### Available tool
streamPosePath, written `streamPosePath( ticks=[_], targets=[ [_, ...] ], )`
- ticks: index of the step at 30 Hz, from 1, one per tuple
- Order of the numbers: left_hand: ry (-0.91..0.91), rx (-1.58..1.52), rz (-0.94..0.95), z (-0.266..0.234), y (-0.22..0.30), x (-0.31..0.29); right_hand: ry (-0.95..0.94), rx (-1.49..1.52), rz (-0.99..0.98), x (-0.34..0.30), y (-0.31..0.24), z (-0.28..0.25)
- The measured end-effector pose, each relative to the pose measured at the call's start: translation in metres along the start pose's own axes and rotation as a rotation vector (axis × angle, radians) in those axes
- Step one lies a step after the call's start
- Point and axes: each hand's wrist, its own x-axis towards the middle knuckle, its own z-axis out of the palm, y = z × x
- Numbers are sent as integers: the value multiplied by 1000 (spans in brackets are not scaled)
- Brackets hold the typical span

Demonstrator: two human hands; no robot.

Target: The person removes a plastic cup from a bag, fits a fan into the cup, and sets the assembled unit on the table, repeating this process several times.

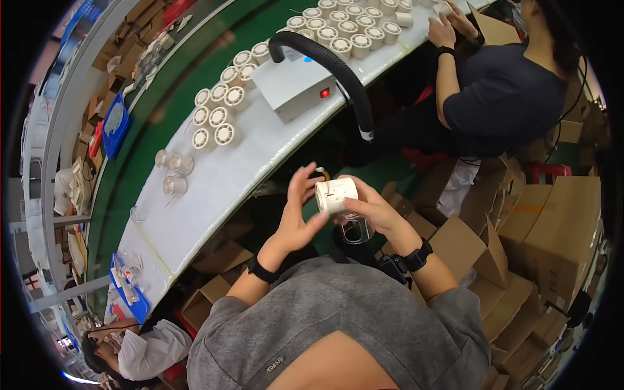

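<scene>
the right hand (382, 211) gripped a white cylinder (340, 196), thumb on its near side and fingers wrapped behind. the left hand (298, 211) was open beside the cylinder's left side, fingers apart and pointing up, slightly blurred; whether its thumb touched the cylinder could not be told. so the cylinder sat between the two hands, in front of the torso, clear of the table (218, 170). a clear cup (356, 230) showed just below it, near the right hand; whether the two were joined could not be told. a yellowish wire (325, 173) stuck out by the left fingertips.

beyond the left hand, to its left, some clear-sided parts (179, 164) stood on the table. farther ahead of them were white round parts (224, 133) with slotted tops, and more filled the table past the grey box (292, 84). that box stood ahead of both hands, its black hose (354, 81) arching over and hanging down toward the right hand's side. a co-worker (500, 91) sat ahead and to the right. open cartons (458, 244) lay to the right of the right hand, and a blue tray (140, 305) well left of the left hand.
</scene>
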Motion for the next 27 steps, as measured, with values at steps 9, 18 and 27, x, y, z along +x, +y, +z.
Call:
streamPosePath(
  ticks=[9,18,27],
  targets=[
    [102,-807,-833,48,-109,24,302,-1150,-167,9,6,-32],
    [112,-1354,-968,76,-169,80,359,205,-20,-44,2,-97],
    [-79,-1372,-1046,111,-201,106,418,719,-128,-90,24,-123]
  ],
)
